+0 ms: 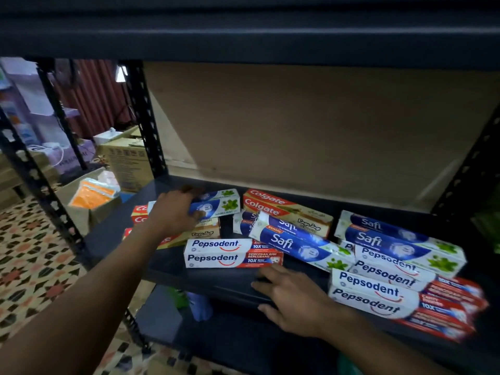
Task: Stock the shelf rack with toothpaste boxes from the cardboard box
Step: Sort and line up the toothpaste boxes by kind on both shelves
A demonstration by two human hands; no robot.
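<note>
1. Gripping blue-white toothpaste box (219,204) with left hand (173,212), over Colgate boxes (200,232), back left of shelf (167,263).
2. Resting right hand (293,296) on shelf front edge, fingers relaxed, holding nothing.
3. Just beside right hand's fingertips: Pepsodent box (216,253).

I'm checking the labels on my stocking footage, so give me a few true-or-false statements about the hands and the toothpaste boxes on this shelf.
1. The left hand grips a blue-and-white mint-leaf toothpaste box. True.
2. The right hand holds a box. False: it rests open on the front edge of the shelf.
3. A Colgate box lies behind the tilted Safi box. True.
4. Every box here is Pepsodent. False: Colgate and Safi boxes lie among the Pepsodent boxes.
</note>
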